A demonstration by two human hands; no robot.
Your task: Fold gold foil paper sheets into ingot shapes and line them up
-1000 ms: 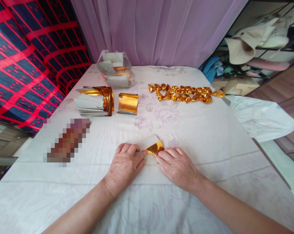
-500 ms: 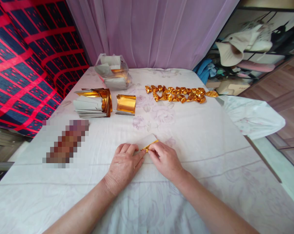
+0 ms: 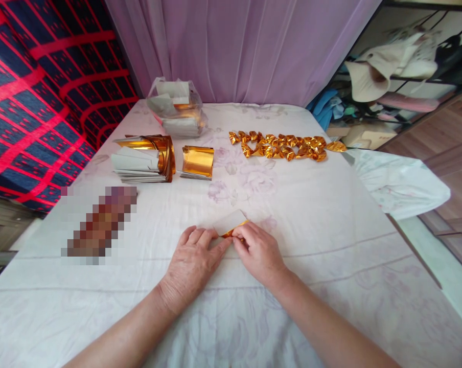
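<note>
A sheet of gold foil paper (image 3: 231, 222), white back upward, lies on the table with its near edge turned over to show a gold strip. My left hand (image 3: 196, 258) rests at the sheet's left corner, its thumb and fingertips pressing on the near edge. At the right end of the gold strip, my right hand (image 3: 259, 251) has its fingers curled and pinched on the fold. The two thumbs nearly meet at the near edge. Part of the fold is hidden beneath the fingers.
Beyond my hands lie a large stack of foil sheets (image 3: 142, 166) and a smaller stack (image 3: 198, 162). A clear plastic bag (image 3: 177, 115) holds more sheets. Folded gold pieces (image 3: 284, 146) line the back right. A pixelated patch (image 3: 100, 225) covers something at left.
My left thumb has slid slightly right along the folded edge, toward my right fingers. The gold strip shows a little differently. The camera view has shifted slightly.
</note>
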